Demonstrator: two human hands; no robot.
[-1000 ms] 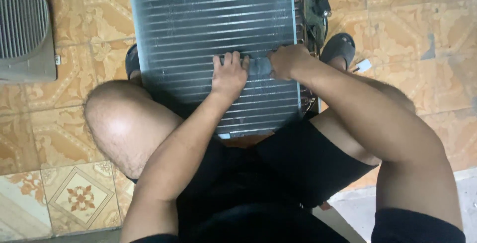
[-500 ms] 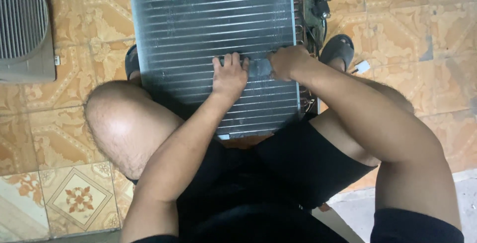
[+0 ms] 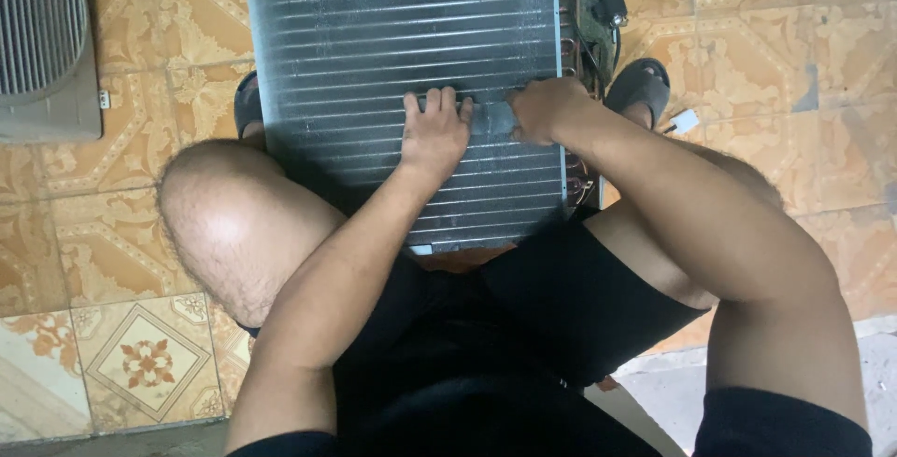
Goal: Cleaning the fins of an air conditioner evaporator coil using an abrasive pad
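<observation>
Both hands set on the finned coil, a small grey tool held between them.

Left hand (image 3: 433, 135) is laid flat, fingers together, on the fin face of the coil (image 3: 392, 36); right hand (image 3: 542, 109) is closed around the end of a grey comb-like tool (image 3: 492, 119), whose exact kind cannot be told. The coil is propped on the tiled floor (image 3: 140, 233) between the knees, its lower edge close to the lap. Risks, as judged: thin fins could be bent flat if the tool is pressed at a slant; fingertips could be cut on fin edges; the copper tube bends and wiring (image 3: 598, 8) at the right edge could be snagged by the right wrist. A grey grille unit (image 3: 42, 36) stands well apart at the left, a sandal (image 3: 640, 83) just beside the coil.
</observation>
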